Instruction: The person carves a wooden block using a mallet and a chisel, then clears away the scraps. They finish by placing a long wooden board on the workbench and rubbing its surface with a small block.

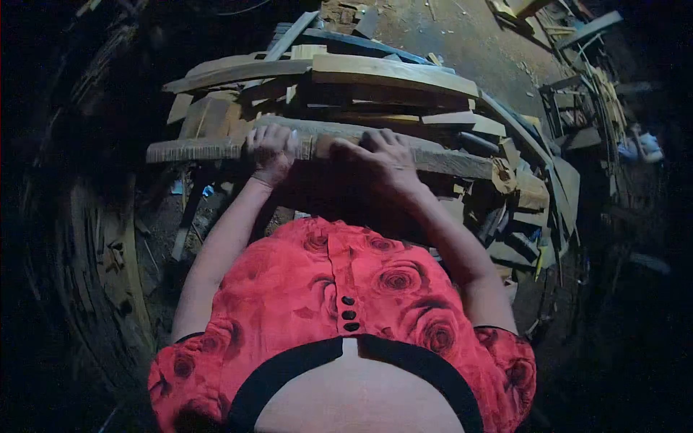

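Observation:
A thick, rough wooden plank lies crosswise in front of me, its near edge facing my body. My left hand is closed over this edge, left of the plank's middle, with fingers curled on the top. Farther right, my right hand also wraps over the plank, knuckles up and thumb pointing left. A small brown wooden piece shows at the tip of that thumb, between the two hands. The undersides of both hands are hidden.
Behind the plank lies a pile of boards, including a pale curved beam and a darker beam. More offcuts are heaped at the right. A dark wooden frame stands beyond them on the dirt floor.

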Demonstrator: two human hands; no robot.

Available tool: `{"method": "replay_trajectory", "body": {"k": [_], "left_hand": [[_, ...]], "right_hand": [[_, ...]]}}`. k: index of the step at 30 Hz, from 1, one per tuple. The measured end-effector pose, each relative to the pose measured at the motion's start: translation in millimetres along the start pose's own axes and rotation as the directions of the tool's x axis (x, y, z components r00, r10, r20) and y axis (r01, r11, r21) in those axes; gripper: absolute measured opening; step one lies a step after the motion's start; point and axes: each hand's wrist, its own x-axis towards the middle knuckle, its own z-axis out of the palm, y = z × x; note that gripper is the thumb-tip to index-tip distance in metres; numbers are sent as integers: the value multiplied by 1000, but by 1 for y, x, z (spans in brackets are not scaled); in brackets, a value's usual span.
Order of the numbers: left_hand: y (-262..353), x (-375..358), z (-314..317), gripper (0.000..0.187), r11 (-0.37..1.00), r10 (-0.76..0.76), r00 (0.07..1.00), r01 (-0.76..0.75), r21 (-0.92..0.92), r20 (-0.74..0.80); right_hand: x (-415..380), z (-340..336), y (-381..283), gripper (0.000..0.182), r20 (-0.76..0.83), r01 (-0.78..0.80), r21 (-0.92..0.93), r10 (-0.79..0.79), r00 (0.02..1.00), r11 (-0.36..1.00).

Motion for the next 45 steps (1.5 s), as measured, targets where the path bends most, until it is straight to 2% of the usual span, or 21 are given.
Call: {"method": "replay_trajectory", "body": {"k": [3,5,7,9,11,15,19,20,25,27,30,32,35,36,38,39,40,41,42,44,45], "left_hand": [[-15,-4,-5,17,1000,-10,1000,10,-10,-3],[-34,-9,-13,18,999,-24,1000,24,-22,1],[-58,-16,-25,19,969,-167,984,177,171,-69],[-80,-20,-30,21,963,-185,973,207,172,-136],[-96,-22,-36,20,979,-188,982,185,89,27],[-96,-19,-27,12,986,-139,970,155,63,-200],[-99,-14,-23,12,986,-155,966,166,33,-208],[-98,-14,-22,12,983,-170,964,181,39,-207],[-97,-11,-25,11,984,-175,969,180,14,-177],[-98,-12,-24,10,987,-153,974,157,16,-169],[-102,-14,-16,9,983,-105,978,130,131,-182],[-103,-13,-19,10,983,-110,988,124,136,-107],[-109,-14,-17,12,984,-117,992,122,133,-39],[-106,-13,-18,13,990,-41,990,58,126,-135],[-100,-12,-23,13,993,35,973,-9,118,-228],[-99,-10,-28,13,986,-45,995,58,154,-84],[-99,-9,-31,14,972,-132,989,117,204,60],[-100,-9,-31,14,972,-124,990,108,207,68],[-102,-10,-30,13,971,-129,988,109,213,82],[-103,-11,-27,14,968,-133,986,107,227,101],[-103,-11,-25,14,979,-103,994,94,182,42]], "right_hand": [[23,7,-21,61,56,3,-29,-1,998,1000],[21,6,-24,60,-11,-37,-7,37,999,999],[19,11,-20,57,0,8,-40,-8,1000,999],[19,10,-18,57,9,20,-91,-19,1000,996],[10,2,-11,60,85,4,-60,1,996,998],[-38,-14,35,60,131,42,-72,-33,991,997],[-48,-17,36,58,99,81,-179,-64,993,981],[-42,-12,32,68,105,53,-126,-39,994,991],[52,20,-41,78,124,82,51,-88,988,995],[82,40,-63,83,74,67,-45,-64,995,997],[92,43,-74,85,62,-23,-1,23,998,1000],[83,43,-61,71,55,58,-41,-56,997,997],[49,35,-35,76,13,43,-8,-43,999,999],[30,14,-24,80,137,-9,-18,12,990,1000],[-18,-19,12,72,23,-18,-23,19,1000,1000],[-55,-3,62,57,0,13,-182,-13,1000,983],[-71,-33,66,45,-122,-54,-128,39,992,990],[-101,-36,97,53,19,-337,200,340,940,920],[-131,-40,128,62,159,-603,438,603,782,667],[-156,-72,136,62,29,-585,255,599,800,770],[-169,-76,135,61,-136,-310,-233,284,949,922]]}}
